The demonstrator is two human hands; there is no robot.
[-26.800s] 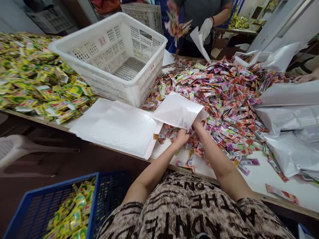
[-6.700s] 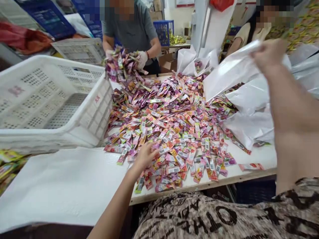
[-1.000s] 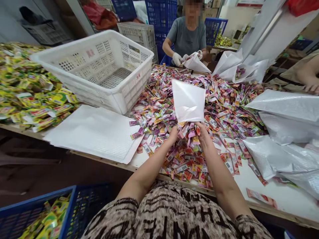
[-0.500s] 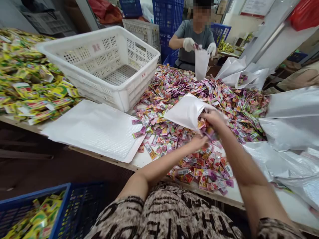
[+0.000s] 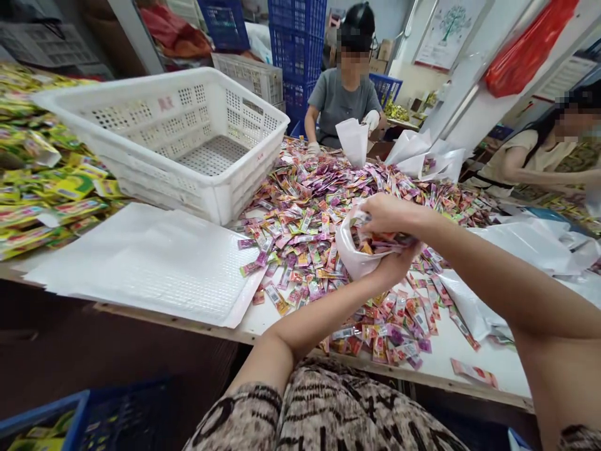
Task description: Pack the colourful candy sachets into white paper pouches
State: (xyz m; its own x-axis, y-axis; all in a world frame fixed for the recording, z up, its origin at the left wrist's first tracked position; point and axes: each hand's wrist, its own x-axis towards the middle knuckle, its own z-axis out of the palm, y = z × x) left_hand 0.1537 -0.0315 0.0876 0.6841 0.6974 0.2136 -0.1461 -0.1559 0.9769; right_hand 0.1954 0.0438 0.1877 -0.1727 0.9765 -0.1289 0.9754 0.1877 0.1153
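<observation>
A white padded bag (image 5: 355, 254) stands mouth-up among small colourful sachets (image 5: 307, 235), with more sachets showing inside its opening. My right hand (image 5: 387, 215) reaches over the far side of the mouth, its curled fingers gripping the rim above the sachets. At the near right side of the mouth, my left hand (image 5: 398, 264) is closed on the bag's edge, just under some sachets; its fingertips are partly hidden. Loose sachets lie on the table below my forearms.
Flat white bags (image 5: 154, 263) lie at left, beside a white crate (image 5: 220, 188). Yellow packets (image 5: 56, 181) are heaped at far left. More white bags (image 5: 530, 244) lie at right. Across the table a co-worker (image 5: 345, 94) holds another bag; another person (image 5: 530, 150) sits at right.
The bag has gone from lying tilted to standing mouth-up, nearer me. Both my hands are now at its mouth. The co-worker's one hand has dropped to the sachet pile. The view has shifted right.
</observation>
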